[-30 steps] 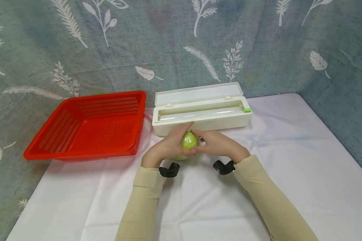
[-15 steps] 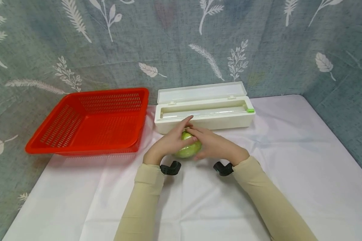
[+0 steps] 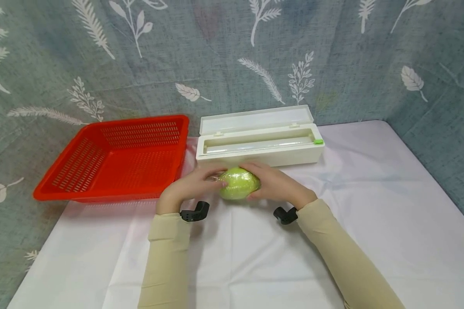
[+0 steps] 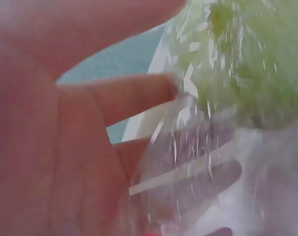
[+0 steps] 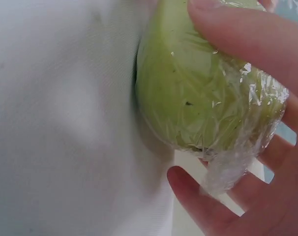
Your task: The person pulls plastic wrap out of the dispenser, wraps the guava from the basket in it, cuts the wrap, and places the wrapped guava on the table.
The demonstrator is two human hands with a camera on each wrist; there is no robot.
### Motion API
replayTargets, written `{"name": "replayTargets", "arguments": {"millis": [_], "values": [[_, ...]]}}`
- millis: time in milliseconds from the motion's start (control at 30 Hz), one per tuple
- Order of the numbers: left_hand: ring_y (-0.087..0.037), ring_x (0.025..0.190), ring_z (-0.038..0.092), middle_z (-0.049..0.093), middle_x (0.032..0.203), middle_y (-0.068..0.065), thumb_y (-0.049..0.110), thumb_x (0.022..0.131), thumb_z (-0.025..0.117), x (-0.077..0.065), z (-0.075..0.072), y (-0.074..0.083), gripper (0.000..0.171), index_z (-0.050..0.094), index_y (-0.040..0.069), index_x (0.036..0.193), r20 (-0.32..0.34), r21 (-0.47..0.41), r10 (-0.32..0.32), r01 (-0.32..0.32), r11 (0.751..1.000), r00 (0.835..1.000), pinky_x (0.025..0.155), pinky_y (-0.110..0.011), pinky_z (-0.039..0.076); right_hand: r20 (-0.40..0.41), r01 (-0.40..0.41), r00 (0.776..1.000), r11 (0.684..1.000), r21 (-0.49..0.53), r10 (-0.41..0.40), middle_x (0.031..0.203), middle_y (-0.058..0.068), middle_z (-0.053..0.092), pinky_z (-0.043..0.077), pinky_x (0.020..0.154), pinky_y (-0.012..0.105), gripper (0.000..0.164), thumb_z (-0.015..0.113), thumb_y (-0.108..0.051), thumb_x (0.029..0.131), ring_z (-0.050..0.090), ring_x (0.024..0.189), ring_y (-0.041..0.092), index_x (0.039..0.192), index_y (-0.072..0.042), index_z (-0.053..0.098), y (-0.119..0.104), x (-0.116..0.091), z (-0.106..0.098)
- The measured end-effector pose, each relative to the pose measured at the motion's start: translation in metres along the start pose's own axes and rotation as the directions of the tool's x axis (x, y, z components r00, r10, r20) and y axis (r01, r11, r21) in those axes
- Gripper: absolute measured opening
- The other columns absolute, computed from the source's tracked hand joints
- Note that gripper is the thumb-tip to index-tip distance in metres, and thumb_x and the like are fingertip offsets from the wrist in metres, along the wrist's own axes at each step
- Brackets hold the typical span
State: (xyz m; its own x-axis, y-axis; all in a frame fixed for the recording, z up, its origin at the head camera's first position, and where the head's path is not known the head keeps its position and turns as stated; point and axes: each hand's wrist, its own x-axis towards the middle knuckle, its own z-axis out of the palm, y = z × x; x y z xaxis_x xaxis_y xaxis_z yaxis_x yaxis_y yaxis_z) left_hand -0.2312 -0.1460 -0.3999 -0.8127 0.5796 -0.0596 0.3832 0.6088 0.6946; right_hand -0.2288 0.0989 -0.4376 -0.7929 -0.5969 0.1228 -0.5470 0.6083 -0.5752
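A green, pear-like fruit point(image 3: 239, 183) wrapped in shiny cling film lies on its side on the white cloth, in front of the wrap dispenser point(image 3: 261, 146). My left hand point(image 3: 191, 185) is at its left end, the thumb on the fruit and the fingers behind a loose tail of cling film point(image 4: 188, 162). Those fingers show spread through the clear film in the left wrist view. My right hand point(image 3: 280, 184) holds the right end, thumb in front and fingers behind. Twisted film point(image 5: 230, 169) bunches at that end in the right wrist view.
A red plastic basket point(image 3: 166, 189) stands at the left. The dispenser's lid point(image 3: 257, 120) is raised, with a roll of film inside and a green cutter slide point(image 3: 318, 141) at its right end. A patterned curtain point(image 3: 232, 56) hangs behind the table.
My left hand has moved left, from around the fruit to its left end. The fruit has turned from more upright onto its side. My right hand has stayed nearly in place, gripping the right end.
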Motion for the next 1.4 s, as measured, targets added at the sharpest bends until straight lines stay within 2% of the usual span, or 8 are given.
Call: {"name": "replayTargets", "arguments": {"millis": [100, 200, 400, 667, 867, 967, 1167, 1400], "values": [[-0.019, 0.113, 0.044, 0.047, 0.126, 0.003, 0.036, 0.079, 0.066, -0.006, -0.001, -0.005, 0.056, 0.046, 0.021, 0.129, 0.021, 0.002, -0.103, 0.103, 0.995, 0.994, 0.093, -0.041, 0.035, -0.01, 0.003, 1.0, 0.999, 0.032, -0.003, 0.13, -0.007, 0.037, 0.035, 0.091, 0.032, 0.082, 0.079, -0.031, 0.065, 0.039, 0.112, 0.009, 0.134, -0.027, 0.035, 0.004, 0.0, -0.001], [-0.021, 0.105, 0.049, 0.044, 0.129, -0.002, 0.035, 0.077, 0.068, -0.006, 0.001, -0.008, 0.063, 0.041, 0.02, 0.133, 0.03, -0.013, -0.15, 0.151, 0.988, 0.988, 0.088, -0.039, 0.04, -0.017, -0.008, 1.0, 0.998, 0.056, 0.009, 0.126, -0.008, 0.039, 0.036, 0.09, 0.033, 0.079, 0.079, -0.03, 0.064, 0.041, 0.109, 0.009, 0.131, -0.029, 0.037, 0.007, -0.001, -0.004], [-0.038, 0.078, 0.058, 0.048, 0.117, -0.01, 0.01, 0.083, 0.061, -0.004, 0.003, -0.003, 0.044, 0.05, 0.014, 0.125, 0.04, -0.226, -0.133, 0.139, 0.964, 0.99, 0.069, -0.046, 0.049, -0.001, -0.033, 0.999, 0.997, 0.066, 0.033, 0.125, -0.008, 0.039, 0.035, 0.091, 0.033, 0.079, 0.08, -0.029, 0.063, 0.04, 0.11, 0.009, 0.13, -0.03, 0.038, 0.01, -0.005, -0.011], [-0.028, 0.073, 0.06, 0.053, 0.105, -0.007, 0.006, 0.084, 0.059, 0.01, 0.01, -0.019, 0.028, 0.054, 0.012, 0.11, -0.055, -0.265, -0.059, 0.042, 0.963, 0.997, 0.069, -0.037, 0.05, 0.006, -0.063, 0.998, 0.996, 0.061, 0.063, 0.129, -0.003, 0.037, 0.034, 0.093, 0.035, 0.083, 0.078, -0.033, 0.064, 0.038, 0.113, 0.013, 0.134, -0.022, 0.035, 0.01, -0.005, -0.014], [-0.023, 0.075, 0.059, 0.058, 0.09, -0.009, 0.005, 0.083, 0.06, 0.014, 0.014, -0.023, 0.008, 0.056, 0.008, 0.089, -0.124, -0.302, -0.059, 0.019, 0.953, 0.991, 0.069, -0.034, 0.049, 0.014, -0.07, 0.998, 0.995, 0.076, 0.069, 0.131, -0.001, 0.037, 0.034, 0.093, 0.036, 0.083, 0.078, -0.035, 0.065, 0.038, 0.114, 0.014, 0.134, -0.023, 0.034, 0.014, -0.004, -0.014], [-0.025, 0.075, 0.061, 0.059, 0.086, -0.012, 0.002, 0.082, 0.06, 0.016, 0.017, -0.028, 0.006, 0.055, 0.004, 0.082, -0.142, -0.379, -0.077, 0.018, 0.925, 0.987, 0.069, -0.035, 0.05, 0.012, -0.068, 0.998, 0.993, 0.095, 0.067, 0.131, 0.001, 0.037, 0.034, 0.093, 0.038, 0.084, 0.078, -0.035, 0.064, 0.038, 0.114, 0.015, 0.134, -0.023, 0.035, 0.016, -0.004, -0.014], [-0.029, 0.071, 0.062, 0.059, 0.079, -0.017, -0.006, 0.081, 0.059, 0.024, 0.031, -0.041, 0.011, 0.048, -0.005, 0.077, -0.181, -0.58, -0.116, -0.011, 0.815, 0.977, 0.07, -0.039, 0.051, 0.006, -0.086, 0.996, 0.989, 0.123, 0.086, 0.131, 0.001, 0.037, 0.035, 0.091, 0.038, 0.083, 0.077, -0.035, 0.064, 0.039, 0.113, 0.016, 0.134, -0.021, 0.035, 0.02, -0.003, -0.015], [-0.022, 0.069, 0.063, 0.06, 0.08, -0.012, -0.008, 0.077, 0.062, 0.035, 0.049, -0.052, 0.013, 0.051, -0.001, 0.075, -0.27, -0.666, -0.224, -0.014, 0.745, 0.937, 0.068, -0.037, 0.051, 0.001, -0.125, 0.992, 0.984, 0.13, 0.126, 0.132, 0.001, 0.037, 0.034, 0.092, 0.039, 0.083, 0.076, -0.041, 0.065, 0.038, 0.114, 0.017, 0.134, -0.021, 0.036, 0.022, -0.003, -0.016]]}}
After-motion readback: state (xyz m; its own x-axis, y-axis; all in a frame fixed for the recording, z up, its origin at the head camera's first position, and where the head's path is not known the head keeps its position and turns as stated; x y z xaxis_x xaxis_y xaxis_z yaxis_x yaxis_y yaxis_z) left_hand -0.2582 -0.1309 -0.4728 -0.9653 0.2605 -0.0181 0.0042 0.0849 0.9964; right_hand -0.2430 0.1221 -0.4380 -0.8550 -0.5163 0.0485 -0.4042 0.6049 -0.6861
